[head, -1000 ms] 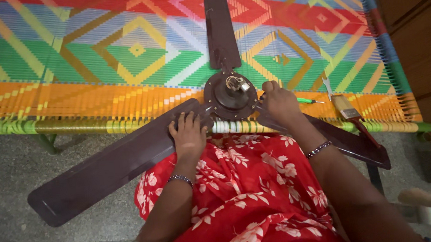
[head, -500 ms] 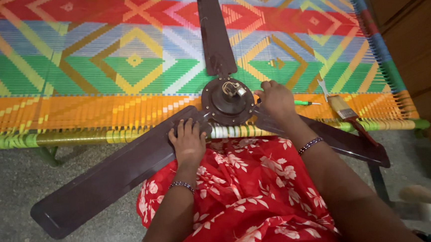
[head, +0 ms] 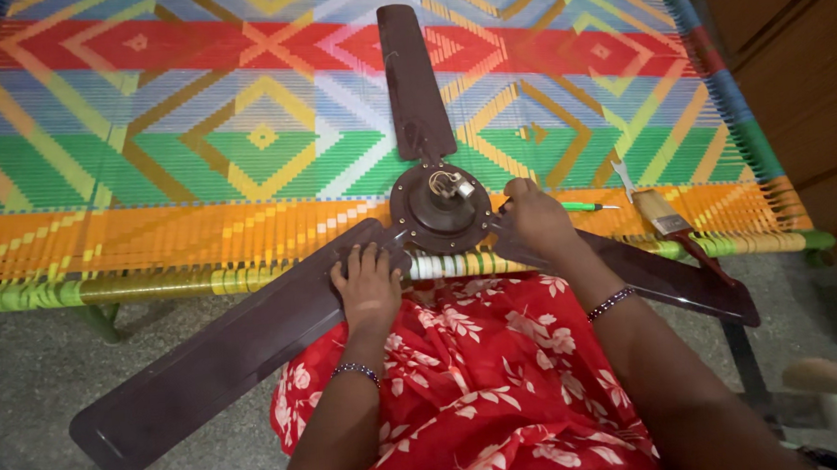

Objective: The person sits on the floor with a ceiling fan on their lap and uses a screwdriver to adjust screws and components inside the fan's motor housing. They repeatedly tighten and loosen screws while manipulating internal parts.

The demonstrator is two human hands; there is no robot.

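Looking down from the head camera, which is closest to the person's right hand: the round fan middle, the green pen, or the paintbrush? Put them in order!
From the right hand:
1. The round dark brown metal fan hub, just to its left, beside the fingers.
2. The thin green pen, lying just to its right on the woven cot.
3. The wooden-handled paintbrush, farther right, near the cot's edge.

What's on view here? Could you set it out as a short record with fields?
Main thing: brown three-blade ceiling fan lying on a colourful woven cot
Left hand: flat on the near left blade
Right hand: on the right blade's root, beside the hub
Nearby: paintbrush and green pen on the cot
Clothing: red floral cloth
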